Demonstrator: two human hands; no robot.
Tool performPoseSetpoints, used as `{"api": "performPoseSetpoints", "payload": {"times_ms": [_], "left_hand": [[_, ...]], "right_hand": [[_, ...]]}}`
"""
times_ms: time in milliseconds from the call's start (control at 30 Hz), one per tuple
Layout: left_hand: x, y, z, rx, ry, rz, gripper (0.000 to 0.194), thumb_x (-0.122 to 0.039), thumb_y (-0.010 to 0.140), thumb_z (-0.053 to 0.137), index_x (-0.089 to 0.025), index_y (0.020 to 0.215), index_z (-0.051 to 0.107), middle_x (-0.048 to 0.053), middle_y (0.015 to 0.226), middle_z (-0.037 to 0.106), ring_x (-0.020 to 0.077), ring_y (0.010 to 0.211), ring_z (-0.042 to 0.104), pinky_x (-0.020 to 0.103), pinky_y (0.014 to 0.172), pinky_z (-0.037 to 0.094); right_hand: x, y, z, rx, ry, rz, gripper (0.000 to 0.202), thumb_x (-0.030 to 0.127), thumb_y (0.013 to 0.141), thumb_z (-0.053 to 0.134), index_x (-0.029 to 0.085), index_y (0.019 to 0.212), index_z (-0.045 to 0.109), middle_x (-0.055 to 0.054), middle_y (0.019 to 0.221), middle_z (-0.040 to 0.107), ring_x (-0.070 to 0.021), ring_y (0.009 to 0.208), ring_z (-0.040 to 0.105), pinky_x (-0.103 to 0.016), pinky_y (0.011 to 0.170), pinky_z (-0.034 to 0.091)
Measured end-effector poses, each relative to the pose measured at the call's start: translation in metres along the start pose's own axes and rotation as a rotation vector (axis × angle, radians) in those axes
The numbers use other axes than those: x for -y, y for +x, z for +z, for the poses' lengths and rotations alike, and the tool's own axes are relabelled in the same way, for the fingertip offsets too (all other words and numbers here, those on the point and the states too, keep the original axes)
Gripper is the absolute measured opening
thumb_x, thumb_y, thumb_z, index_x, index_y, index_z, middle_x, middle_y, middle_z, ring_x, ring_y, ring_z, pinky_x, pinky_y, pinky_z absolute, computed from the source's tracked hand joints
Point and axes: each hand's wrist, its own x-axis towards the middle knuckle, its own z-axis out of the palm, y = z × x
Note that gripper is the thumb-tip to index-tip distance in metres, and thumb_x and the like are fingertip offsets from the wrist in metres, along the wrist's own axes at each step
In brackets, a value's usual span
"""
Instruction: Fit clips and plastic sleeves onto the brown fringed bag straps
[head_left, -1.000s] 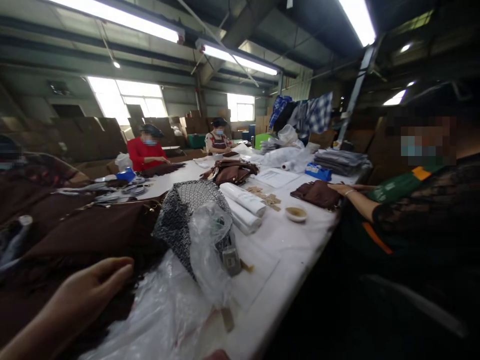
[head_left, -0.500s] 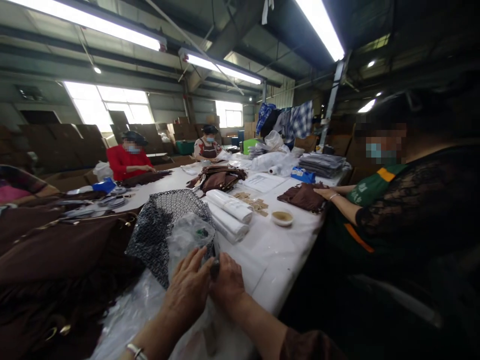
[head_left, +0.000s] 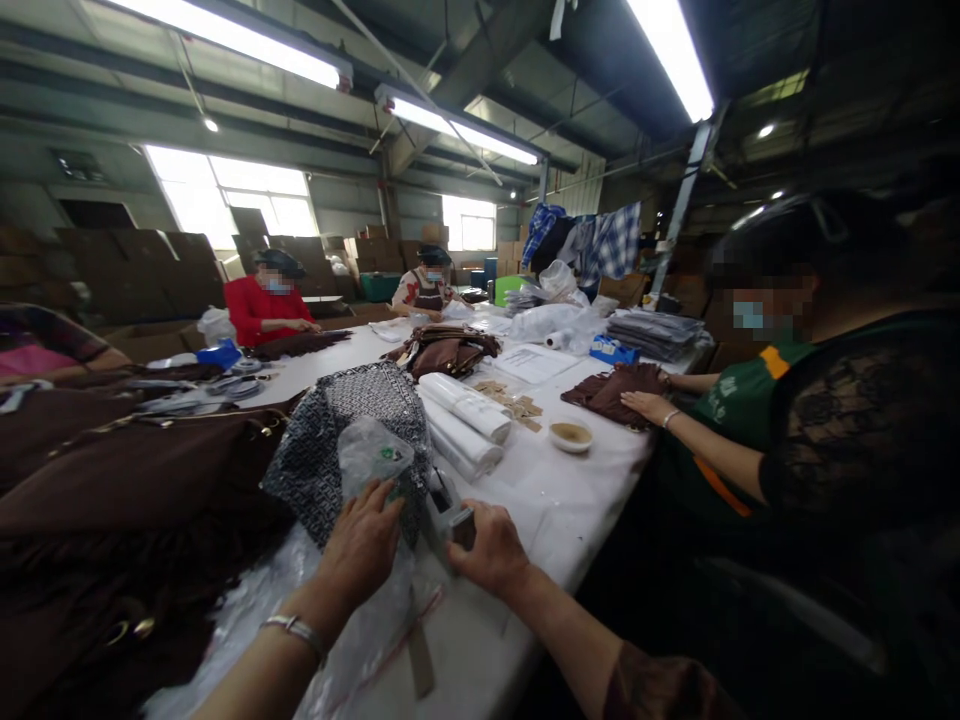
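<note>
My left hand, with a bracelet at the wrist, lies with fingers stretched out against a clear plastic bag with a small green mark. Behind that plastic bulges a black-and-white patterned cloth or bag. My right hand is closed around a small grey, boxy object; its kind is unclear. Just ahead of these fingers is a partly see-through piece, and I cannot tell whether it belongs to the held object. More crumpled clear plastic spreads below my left hand.
Brown fringed bags are heaped at left. White plastic rolls, brown tags and a small dish lie ahead on the white table. At right, a co-worker's hands rest on brown cloth; other people sit farther back.
My hands, close together before, have moved apart: the right to the right with the grey object, the left slightly left along the plastic. The co-worker's near hand has shifted on the brown cloth.
</note>
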Motion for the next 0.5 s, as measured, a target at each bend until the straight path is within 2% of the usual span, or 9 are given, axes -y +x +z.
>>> {"api": "performPoseSetpoints", "payload": {"times_ms": [67, 167, 267, 367, 433, 500], "left_hand": [[-0.003, 0.002, -0.005, -0.071, -0.16, -0.007, 0.032, -0.02, 0.084, 0.056, -0.017, 0.111, 0.072, 0.02, 0.134, 0.059, 0.0385, 0.133, 0.045, 0.055, 0.112, 0.036], [-0.017, -0.004, -0.028, -0.217, -0.406, -0.014, 0.024, -0.03, 0.087, 0.057, -0.021, 0.102, 0.074, 0.014, 0.12, 0.068, 0.0306, 0.115, 0.061, 0.042, 0.105, 0.045], [-0.027, -0.032, -0.061, -0.3, -0.475, -0.031, 0.022, -0.034, 0.087, 0.06, -0.026, 0.101, 0.074, 0.009, 0.114, 0.07, 0.0263, 0.104, 0.065, 0.034, 0.097, 0.049], [-0.018, -0.086, -0.081, -0.26, -0.468, -0.078, 0.018, -0.038, 0.083, 0.066, -0.03, 0.094, 0.077, 0.006, 0.11, 0.072, 0.0274, 0.099, 0.067, 0.032, 0.091, 0.053], [-0.003, -0.134, -0.083, -0.269, -0.466, -0.153, 0.017, -0.041, 0.078, 0.071, -0.033, 0.091, 0.078, 0.005, 0.106, 0.073, 0.0292, 0.096, 0.068, 0.032, 0.087, 0.056], [0.01, -0.188, -0.083, -0.291, -0.441, -0.259, 0.016, -0.044, 0.076, 0.073, -0.036, 0.089, 0.078, 0.004, 0.101, 0.075, 0.0304, 0.094, 0.069, 0.035, 0.086, 0.059]], "right_hand": [[-0.002, -0.003, -0.003, 0.007, 0.032, -0.004, 0.039, 0.027, 0.07, 0.069, 0.016, 0.106, 0.062, -0.009, 0.095, 0.071, -0.0254, 0.09, 0.068, -0.035, 0.085, 0.05], [0.001, -0.019, -0.007, -0.11, 0.05, -0.004, 0.047, 0.026, 0.078, 0.065, 0.014, 0.123, 0.056, -0.016, 0.115, 0.066, -0.0304, 0.109, 0.063, -0.045, 0.095, 0.05], [0.014, -0.05, -0.016, -0.222, 0.089, -0.101, 0.047, 0.02, 0.088, 0.054, 0.013, 0.134, 0.047, -0.02, 0.133, 0.055, -0.0311, 0.127, 0.051, -0.051, 0.106, 0.043], [0.035, -0.079, -0.023, -0.13, 0.2, -0.23, 0.05, 0.016, 0.088, 0.05, 0.016, 0.138, 0.045, -0.017, 0.137, 0.051, -0.028, 0.131, 0.047, -0.047, 0.108, 0.043], [0.049, -0.088, -0.02, -0.039, 0.234, -0.282, 0.056, 0.017, 0.087, 0.053, 0.017, 0.142, 0.043, -0.016, 0.142, 0.047, -0.0285, 0.135, 0.043, -0.047, 0.11, 0.043], [0.061, -0.084, -0.008, 0.019, 0.225, -0.322, 0.064, 0.02, 0.086, 0.057, 0.018, 0.147, 0.038, -0.016, 0.15, 0.039, -0.0307, 0.14, 0.037, -0.05, 0.112, 0.039]]}}
